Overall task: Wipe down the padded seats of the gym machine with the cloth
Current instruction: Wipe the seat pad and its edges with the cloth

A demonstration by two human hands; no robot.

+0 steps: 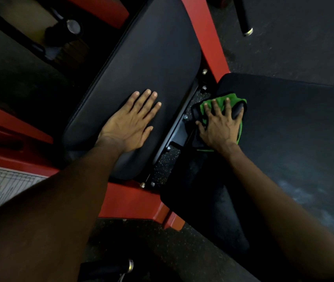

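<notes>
dark seat pad (284,129), right hand (221,127) half-hiding cloth (235,98).

This is a gym. A weight machine fills the view: its red steel frame (208,37), bolted together, carries two black vinyl cushions, a long pad (141,64) at the left and a seat pad (284,139) at the right. Two black bars with metal end caps show, a far grip (244,19) and a near grip (109,268). The floor (141,231) is dark speckled rubber. A printed chart (3,184) sits on the frame, near left.
</notes>
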